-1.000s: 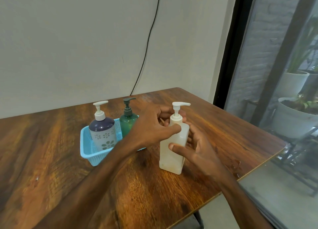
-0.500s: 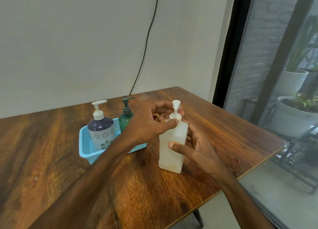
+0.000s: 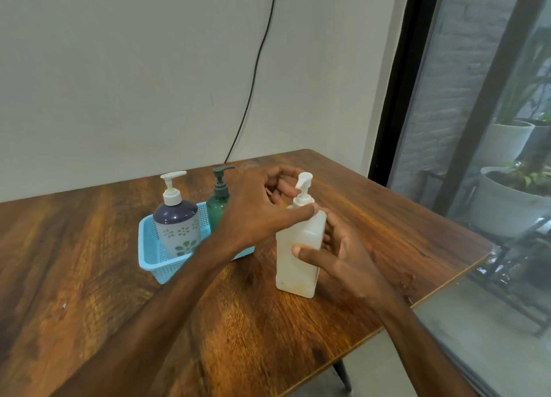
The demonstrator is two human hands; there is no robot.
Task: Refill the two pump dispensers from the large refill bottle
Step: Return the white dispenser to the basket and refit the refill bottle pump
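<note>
A large white refill bottle [image 3: 295, 259] with a white pump head stands upright on the wooden table [image 3: 89, 277]. My left hand [image 3: 259, 209] curls round the pump's collar at the bottle's neck, thumb in front, fingers behind. My right hand [image 3: 337, 256] holds the bottle's body from the right, thumb across its front. Two pump dispensers stand in a blue basket [image 3: 152, 253] to the left: a white and dark purple one with flower prints [image 3: 177, 226] and a smaller green one [image 3: 219, 204], partly hidden behind my left wrist.
A black cable [image 3: 253, 77] runs down the wall behind the table. The table's right edge [image 3: 447, 283] lies close to my right forearm, with wet spots near it. Beyond a dark-framed window at the right stand white plant pots [image 3: 507, 203].
The pump head has turned from pointing right to pointing toward me under my left hand. Both hands stay on the bottle, which has not shifted on the table.
</note>
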